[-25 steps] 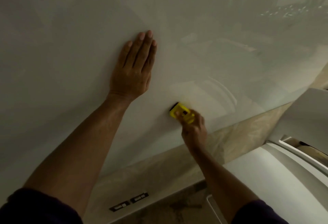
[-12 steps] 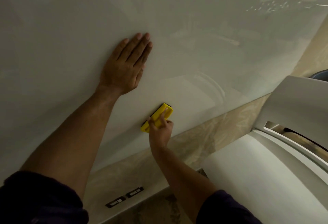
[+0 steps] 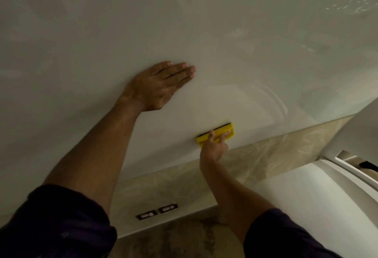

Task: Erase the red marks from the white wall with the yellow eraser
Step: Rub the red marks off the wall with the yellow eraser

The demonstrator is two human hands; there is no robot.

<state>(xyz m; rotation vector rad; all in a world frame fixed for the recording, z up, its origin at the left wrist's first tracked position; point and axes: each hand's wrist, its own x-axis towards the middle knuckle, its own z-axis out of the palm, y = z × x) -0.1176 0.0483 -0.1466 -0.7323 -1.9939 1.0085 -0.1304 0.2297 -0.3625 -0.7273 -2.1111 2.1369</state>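
The glossy white wall (image 3: 184, 22) fills most of the head view. My left hand (image 3: 159, 85) lies flat against it, fingers together and pointing right. Lower right of it, my right hand (image 3: 213, 149) grips the yellow eraser (image 3: 222, 129), a flat yellow block with a dark strip along its top edge. The eraser is pressed against the wall just above the wall's lower border, tilted up to the right. No red marks show on the wall here; only faint curved smears (image 3: 272, 98) lie to the eraser's upper right.
Below the white wall runs a beige marbled band (image 3: 266, 151) with two dark wall sockets (image 3: 156, 211). A white curved fixture (image 3: 317, 196) fills the lower right. Patterned floor (image 3: 184, 239) lies at the bottom.
My right hand has swept the eraser from right to left and back right along the wall's lower part, and the eraser now lies flatter. My left hand has stayed flat on the wall.
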